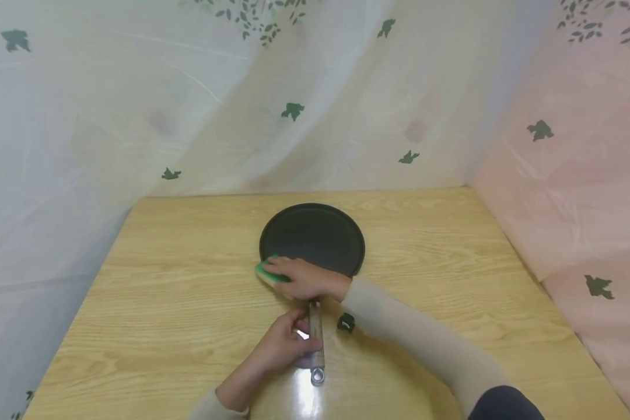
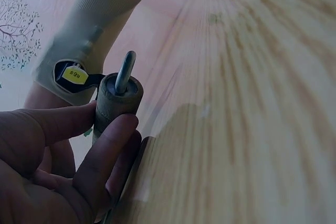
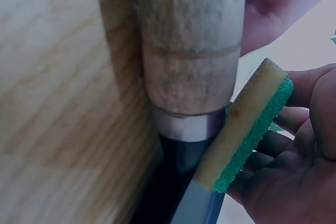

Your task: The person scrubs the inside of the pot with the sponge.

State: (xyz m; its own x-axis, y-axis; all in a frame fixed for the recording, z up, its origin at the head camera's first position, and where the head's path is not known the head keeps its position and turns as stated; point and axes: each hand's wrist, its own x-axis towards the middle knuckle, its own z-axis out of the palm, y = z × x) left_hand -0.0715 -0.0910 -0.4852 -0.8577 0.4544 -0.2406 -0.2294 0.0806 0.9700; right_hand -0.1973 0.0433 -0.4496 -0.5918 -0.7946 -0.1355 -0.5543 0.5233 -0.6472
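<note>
A flat black frying pan (image 1: pixel 315 233) lies on the wooden table, its wooden handle (image 1: pixel 315 335) pointing toward me. My left hand (image 1: pixel 286 341) grips that handle near its end, thumb on one side and fingers on the other; the metal hanging loop (image 2: pixel 125 72) sticks out past them. A sponge (image 1: pixel 269 273) with a green scouring side and a yellowish foam side is held in my right hand (image 1: pixel 307 279) at the pan's near left edge. In the right wrist view the foam side of the sponge (image 3: pixel 244 129) faces the handle's metal collar (image 3: pixel 189 125).
Under my right forearm shows a small black wrist camera (image 1: pixel 346 322). The wooden table (image 1: pixel 189 262) extends on both sides of the pan. Pale cloth curtains (image 1: pixel 315 146) with green bird and leaf prints hang behind and beside it.
</note>
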